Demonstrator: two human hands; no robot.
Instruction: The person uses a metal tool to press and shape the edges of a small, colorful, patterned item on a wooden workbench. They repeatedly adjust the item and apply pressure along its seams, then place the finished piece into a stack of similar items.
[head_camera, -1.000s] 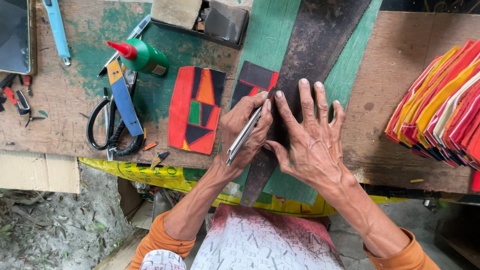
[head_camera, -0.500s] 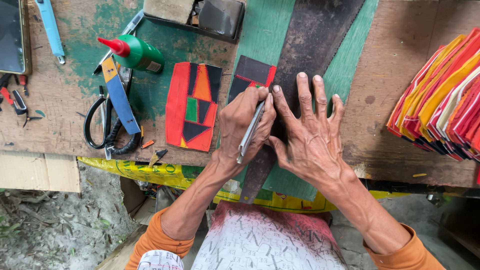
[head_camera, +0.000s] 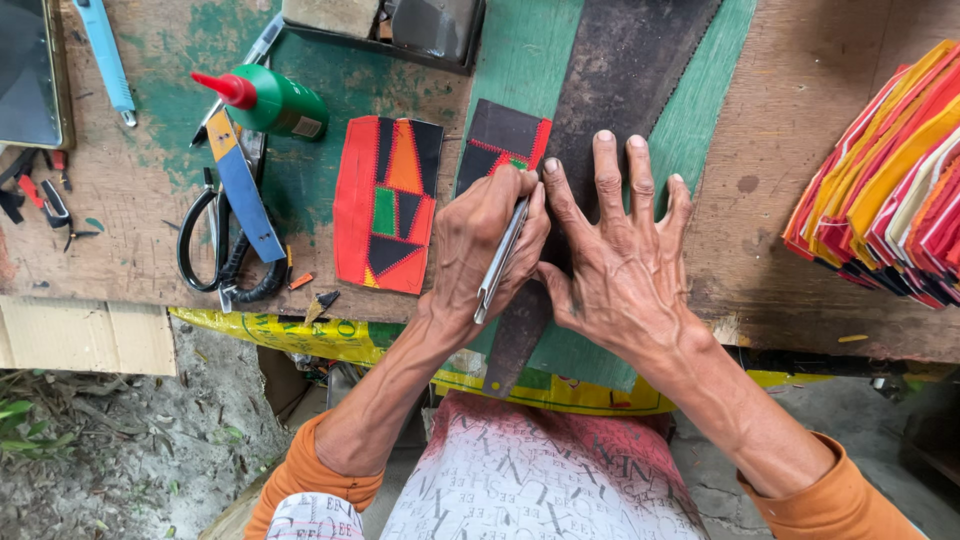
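Observation:
My left hand (head_camera: 487, 240) grips a thin metal blade tool (head_camera: 500, 262), its tip down at a small dark patchwork piece (head_camera: 502, 140) with red and green bits. My right hand (head_camera: 618, 262) lies flat with fingers spread on a long dark saw-like blade (head_camera: 610, 110) that runs diagonally over the green board (head_camera: 520, 60). The thumb of that hand touches my left hand. Left of my left hand lies a red patchwork piece (head_camera: 388, 203) with orange, green and black triangles.
Black-handled scissors (head_camera: 215, 245), a blue-handled cutter (head_camera: 240, 185) and a green glue bottle with red tip (head_camera: 265, 100) lie at the left. A stack of red, orange and yellow sheets (head_camera: 890, 190) sits at the right. The wooden table's front edge (head_camera: 120, 298) runs just below.
Both hands have shifted slightly along the dark blade, and the metal tool in my left hand has tilted a little. The rest of the table looks the same.

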